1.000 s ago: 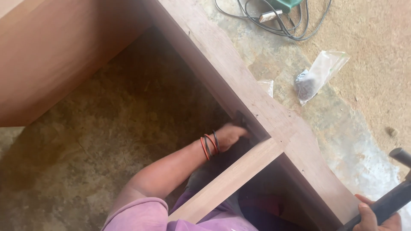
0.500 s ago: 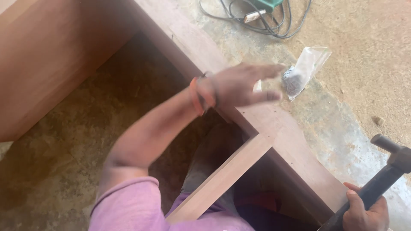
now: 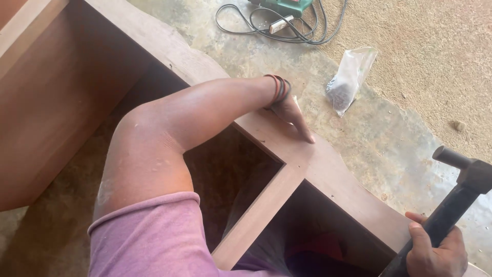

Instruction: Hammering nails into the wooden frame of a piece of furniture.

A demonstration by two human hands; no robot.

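I see my left hand (image 3: 293, 114) laid flat on the wooden frame (image 3: 328, 172), fingers stretched out and holding nothing — the fingertips touch the top rail just above the joint where a crosspiece meets it. My right hand (image 3: 435, 251) is clenched around the dark handle of a hammer (image 3: 456, 197), whose head stands raised at the right edge, past the frame. On the concrete floor (image 3: 410, 138) beyond lie a small plastic bag (image 3: 351, 79) (something dark inside) and a coiled cable (image 3: 287, 25).

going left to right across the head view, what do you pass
wooden side panel → pink sleeve → left hand on the frame rail → clear plastic bag → right hand gripping the hammer
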